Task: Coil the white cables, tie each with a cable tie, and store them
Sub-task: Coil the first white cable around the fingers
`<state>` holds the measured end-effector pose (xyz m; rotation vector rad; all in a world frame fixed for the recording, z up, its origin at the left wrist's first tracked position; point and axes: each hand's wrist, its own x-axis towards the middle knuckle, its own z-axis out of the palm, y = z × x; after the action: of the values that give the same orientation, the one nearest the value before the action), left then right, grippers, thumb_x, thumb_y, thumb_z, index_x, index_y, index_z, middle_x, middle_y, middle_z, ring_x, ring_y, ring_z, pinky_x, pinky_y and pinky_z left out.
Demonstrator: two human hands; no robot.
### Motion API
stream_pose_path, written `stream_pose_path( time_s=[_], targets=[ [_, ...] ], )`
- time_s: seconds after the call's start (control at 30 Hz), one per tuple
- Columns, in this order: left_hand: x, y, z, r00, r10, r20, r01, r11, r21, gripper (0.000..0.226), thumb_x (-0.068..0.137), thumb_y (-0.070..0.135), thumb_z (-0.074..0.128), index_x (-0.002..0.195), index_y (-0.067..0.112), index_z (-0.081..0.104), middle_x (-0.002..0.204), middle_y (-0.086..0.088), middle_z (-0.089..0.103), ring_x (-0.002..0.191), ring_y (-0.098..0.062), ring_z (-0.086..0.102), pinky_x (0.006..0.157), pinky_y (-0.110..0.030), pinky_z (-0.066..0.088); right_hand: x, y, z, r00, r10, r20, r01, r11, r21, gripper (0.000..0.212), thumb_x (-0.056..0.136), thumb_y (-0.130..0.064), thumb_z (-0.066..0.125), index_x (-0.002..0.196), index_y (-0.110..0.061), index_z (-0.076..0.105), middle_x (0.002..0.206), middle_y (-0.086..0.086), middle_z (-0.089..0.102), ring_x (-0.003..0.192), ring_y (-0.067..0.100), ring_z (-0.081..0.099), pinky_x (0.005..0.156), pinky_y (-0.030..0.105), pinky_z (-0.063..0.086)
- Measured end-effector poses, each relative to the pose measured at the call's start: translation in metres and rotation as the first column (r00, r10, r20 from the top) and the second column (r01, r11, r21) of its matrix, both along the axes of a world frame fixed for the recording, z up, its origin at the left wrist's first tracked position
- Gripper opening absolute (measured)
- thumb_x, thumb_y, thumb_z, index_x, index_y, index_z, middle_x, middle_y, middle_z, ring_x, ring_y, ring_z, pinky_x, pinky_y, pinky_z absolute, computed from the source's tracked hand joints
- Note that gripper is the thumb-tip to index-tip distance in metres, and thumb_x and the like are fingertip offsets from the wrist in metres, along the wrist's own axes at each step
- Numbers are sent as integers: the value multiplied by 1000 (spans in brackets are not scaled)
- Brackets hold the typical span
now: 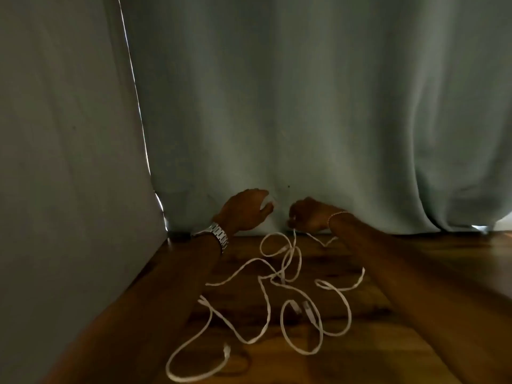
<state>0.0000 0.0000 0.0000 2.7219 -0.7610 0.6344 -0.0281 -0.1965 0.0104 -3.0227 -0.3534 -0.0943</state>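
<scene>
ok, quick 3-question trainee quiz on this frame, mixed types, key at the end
1. True or false: the white cables lie neatly coiled and tied on the wooden table.
2. Which wrist wears the metal watch?
3. The right hand is: A) flat on the table, B) pinching a cable, C) out of view.

Key: 1 false, they sprawl in loose tangled loops. 2 the left hand's wrist. 3 B.

The room is dim, lit mostly by a thin bright slit at the curtain [304,106] edge and low gaps by the floor [360,342]. The picture is soft and grainy, with wide-angle bending toward the edges.
</scene>
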Motion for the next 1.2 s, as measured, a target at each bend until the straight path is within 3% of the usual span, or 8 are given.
stream_pose_path(
  time_s=[0.2, 0.37, 0.47, 0.63, 0.77, 0.9, 1.03, 1.2],
  targets=[
    [-13, -6, -36, 979, -40, -200, 27, 998, -64, 35, 97, 39, 59, 111, 11, 72, 99, -11, 75, 89, -24, 70, 81, -40, 58, -8, -1, -51, 972, -42, -232, 65, 994, 91, 17, 89, -26, 71, 84, -11, 65, 72, 2, 70, 68, 19, 73, 67, 33, 61],
    [-19, -16, -66, 966, -99, -240, 82, 994, -78, 34, 96, 33, 61, 82, 3, 71, 74, -7, 66, 65, -16, 59, 58, -28, 42, -9, -6, -63, 983, -64, -172, 112, 953, 282, 10, 87, -18, 74, 91, -11, 67, 81, 3, 67, 77, 20, 69, 68, 31, 57],
    [-25, -24, -76, 921, -173, -348, 77, 959, -273, 43, 102, 36, 51, 84, 3, 72, 78, -7, 72, 71, -20, 67, 63, -28, 48, -10, -11, -63, 993, -14, -113, 67, 874, 481, 8, 87, -12, 72, 90, -6, 76, 83, 12, 74, 78, 29, 73, 72, 41, 60],
    [-28, -36, -66, 765, -345, -544, -278, 585, -762, 66, 100, 61, 37, 88, 8, 74, 83, -13, 77, 82, -29, 75, 75, -37, 61, -22, -10, -62, 988, 50, 146, -139, 701, 700, 11, 85, -14, 77, 93, -21, 76, 89, -3, 76, 83, 10, 72, 78, 29, 58],
    [-30, -32, -53, 767, -507, -393, -218, 371, -903, 34, 96, 38, 61, 85, 11, 78, 84, -12, 77, 80, -26, 73, 76, -37, 58, -36, -9, -58, 968, 77, 238, -233, 622, 748, 14, 85, -20, 78, 98, -23, 75, 95, -11, 75, 87, -2, 69, 79, 15, 52],
    [-32, -31, -35, 658, -694, -292, -246, 169, -954, 23, 100, 12, 53, 86, 2, 68, 81, -14, 70, 74, -26, 69, 57, -33, 56, -46, -3, -63, 954, 127, 273, -290, 635, 716, 13, 91, -27, 71, 104, -28, 72, 98, -14, 73, 91, -4, 67, 79, 16, 52],
    [-34, -34, -4, 581, -798, -160, -269, -3, -963, 25, 103, 14, 45, 87, 4, 62, 55, -1, 49, 51, -16, 56, 54, -31, 55, -50, 10, -64, 948, 165, 273, -312, 659, 684, 18, 101, -38, 52, 93, -30, 67, 81, 4, 70, 66, 16, 64, 66, 41, 54],
    [-26, -17, 29, 588, -801, -112, -209, -16, -978, 31, 105, 22, 34, 87, 10, 57, 48, 8, 30, 35, -4, 24, 35, -17, 21, -46, 17, -65, 916, 263, 303, -395, 721, 568, 15, 104, -41, 45, 102, -37, 58, 75, 1, 64, 63, 19, 62, 59, 36, 52]
  ],
)
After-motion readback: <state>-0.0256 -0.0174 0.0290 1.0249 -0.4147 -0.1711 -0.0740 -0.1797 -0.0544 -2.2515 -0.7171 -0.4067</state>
